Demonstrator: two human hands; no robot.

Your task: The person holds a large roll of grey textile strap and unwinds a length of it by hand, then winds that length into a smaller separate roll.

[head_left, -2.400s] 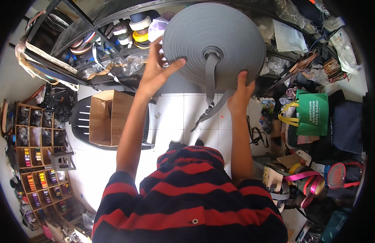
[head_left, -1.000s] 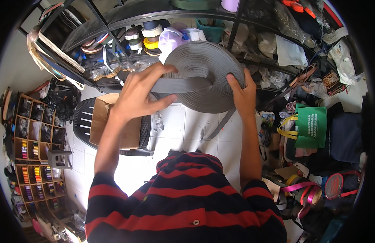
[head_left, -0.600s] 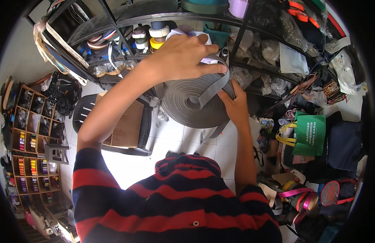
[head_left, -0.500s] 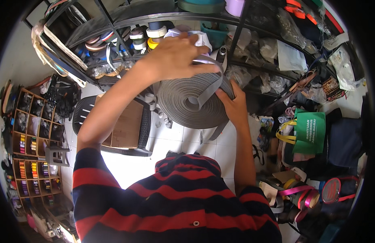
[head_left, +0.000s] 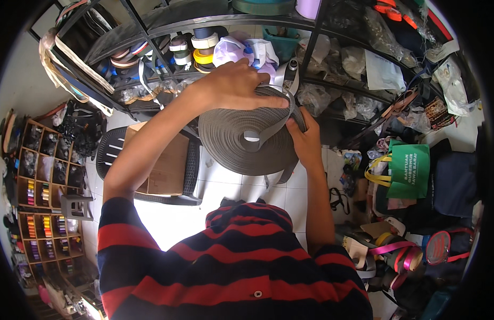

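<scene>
A large coiled roll of grey webbing [head_left: 225, 141] hangs in the air before me, its flat face with the small central hole turned up toward me. My left hand [head_left: 239, 88] is closed over its far edge, thumb lying along the near side and the other fingers partly hidden behind. At the roll's right edge, my right hand [head_left: 304, 137] grips the outer layers, with its thumb on the face. One loose strip crosses from the centre hole up toward the right hand. Another loose end dangles below the roll.
Behind the roll, a black metal rack [head_left: 204, 22] holds tape rolls and plastic bags. A black chair [head_left: 191, 176] with a cardboard box [head_left: 164, 168] stands left. On the right are a green bag [head_left: 409, 169] and piled ribbon rolls. A wooden thread shelf [head_left: 44, 208] is far left.
The roll has shifted slightly left and toward me. My left hand has come down closer onto its far edge, and the strip that bowed up beside that hand now lies lower.
</scene>
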